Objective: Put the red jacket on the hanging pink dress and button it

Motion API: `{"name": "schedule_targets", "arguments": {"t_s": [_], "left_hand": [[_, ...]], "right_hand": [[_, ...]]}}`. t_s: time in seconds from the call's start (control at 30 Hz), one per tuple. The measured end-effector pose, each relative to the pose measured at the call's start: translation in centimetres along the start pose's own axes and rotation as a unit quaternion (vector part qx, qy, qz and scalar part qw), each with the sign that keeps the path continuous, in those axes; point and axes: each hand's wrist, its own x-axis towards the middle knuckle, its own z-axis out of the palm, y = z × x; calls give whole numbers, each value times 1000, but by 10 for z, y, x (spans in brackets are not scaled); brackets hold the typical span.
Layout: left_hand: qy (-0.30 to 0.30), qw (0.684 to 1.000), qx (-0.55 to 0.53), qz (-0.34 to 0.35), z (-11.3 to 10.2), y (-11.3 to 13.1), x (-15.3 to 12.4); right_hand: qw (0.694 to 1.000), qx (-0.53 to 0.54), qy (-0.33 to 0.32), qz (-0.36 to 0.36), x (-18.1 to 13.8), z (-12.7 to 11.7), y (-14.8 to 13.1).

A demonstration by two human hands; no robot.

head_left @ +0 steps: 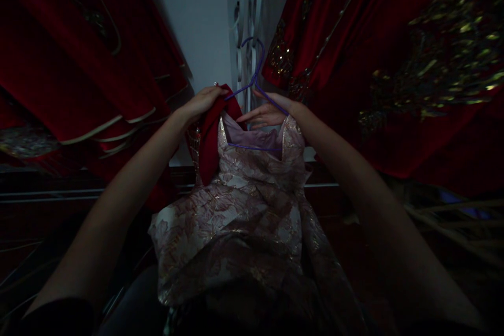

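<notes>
A pale pink brocade dress with metallic floral patterns hangs on a purple hanger. Dark red cloth lies over the dress's left shoulder, with beaded trim along its outer side. My left hand is closed on the upper edge of this cloth, beside the left arm of the hanger. Behind the hanger's right arm, my right hand reaches across the neckline with fingers stretched out towards the red cloth. Its palm is partly covered by the hanger and shoulder strap. The dress's lower part fades into darkness.
Red garments with pale piping hang on the left. Others with gold sequins hang on the right. Between them stands a white metal frame against a pale wall. The floor area is very dark.
</notes>
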Motion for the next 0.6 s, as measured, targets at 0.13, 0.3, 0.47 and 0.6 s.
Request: {"name": "schedule_targets", "arguments": {"t_s": [0.13,0.3,0.47,0.6], "left_hand": [[-18,996,71,51,1,2,-5],[-3,993,96,72,7,6,-8],[32,981,153,115,4,2,-7],[73,956,252,129,3,-3,-13]], "right_hand": [[998,-9,50,26,2,0,4],[996,-11,38,82,12,-7,20],[995,-31,65,75,24,-11,30],[985,-89,143,35,32,-13,34]]}}
